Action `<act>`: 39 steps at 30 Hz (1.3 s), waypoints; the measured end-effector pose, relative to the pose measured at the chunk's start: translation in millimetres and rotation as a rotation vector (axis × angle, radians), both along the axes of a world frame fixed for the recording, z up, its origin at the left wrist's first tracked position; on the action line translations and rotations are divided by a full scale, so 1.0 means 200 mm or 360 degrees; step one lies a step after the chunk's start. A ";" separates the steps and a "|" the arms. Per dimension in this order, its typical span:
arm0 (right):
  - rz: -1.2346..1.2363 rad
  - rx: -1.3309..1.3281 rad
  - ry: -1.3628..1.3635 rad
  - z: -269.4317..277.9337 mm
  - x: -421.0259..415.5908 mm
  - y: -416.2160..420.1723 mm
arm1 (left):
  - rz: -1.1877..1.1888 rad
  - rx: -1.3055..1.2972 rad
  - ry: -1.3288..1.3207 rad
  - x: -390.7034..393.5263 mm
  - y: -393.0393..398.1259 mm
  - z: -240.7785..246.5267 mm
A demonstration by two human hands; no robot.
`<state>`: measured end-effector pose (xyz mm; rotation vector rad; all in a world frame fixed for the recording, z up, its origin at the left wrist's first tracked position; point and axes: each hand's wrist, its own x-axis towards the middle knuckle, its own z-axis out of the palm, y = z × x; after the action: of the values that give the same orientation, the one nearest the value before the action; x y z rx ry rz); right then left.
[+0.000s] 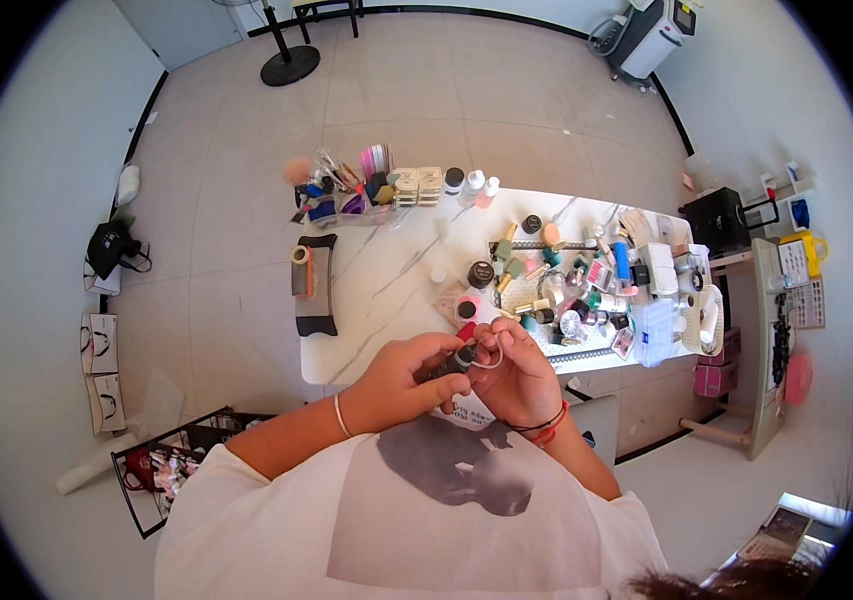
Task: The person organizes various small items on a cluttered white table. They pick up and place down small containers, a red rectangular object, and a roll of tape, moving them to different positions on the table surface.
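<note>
My left hand (404,375) is closed around a small dark tube (456,361), whose tapered tip points up and to the right. My right hand (520,375) is close beside that tip, its thumb and fingers pinching a thin pale loop (500,356), perhaps a strip or cord. What lies between the fingertips is too small to tell. Both hands are over the near edge of a white marbled table (374,300). Just beyond them sit a round black-lidded jar (467,308) and a red item (467,331), partly hidden by the fingers.
Many nail polish bottles and jars crowd a white mat at the right, beside a clear plastic box (654,334) and a cream basket (713,322). A hand rest (316,285) stands at the left. An organizer (351,214) with brushes stands at the far left corner.
</note>
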<state>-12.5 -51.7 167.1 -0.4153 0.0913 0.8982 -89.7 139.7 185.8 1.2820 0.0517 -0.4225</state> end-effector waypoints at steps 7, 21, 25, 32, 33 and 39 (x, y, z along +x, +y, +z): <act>0.0059 0.0037 0.0021 -0.04 -0.02 0.01 | 0.0002 -0.0043 -0.0033 0.00 0.00 0.01; 0.0031 -0.0045 0.0027 -0.04 -0.03 0.03 | -0.0018 -0.0034 -0.0037 0.00 -0.01 0.00; 0.0033 -0.0036 0.0008 -0.04 -0.03 0.03 | -0.0028 -0.0023 -0.0030 0.00 0.00 0.00; 0.0038 -0.0038 -0.0027 -0.03 -0.03 0.02 | -0.0025 -0.0041 -0.0021 0.00 0.00 0.00; 0.0035 -0.0045 -0.0027 -0.03 -0.03 0.02 | -0.0025 -0.0051 -0.0011 0.00 0.00 0.00; 0.0031 -0.0050 -0.0031 -0.04 -0.03 0.02 | -0.0035 -0.0077 0.0005 0.00 0.00 0.00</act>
<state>-17.9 -47.8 160.0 -0.4548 0.0840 0.9129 -90.3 139.2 186.6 1.2354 0.0298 -0.4421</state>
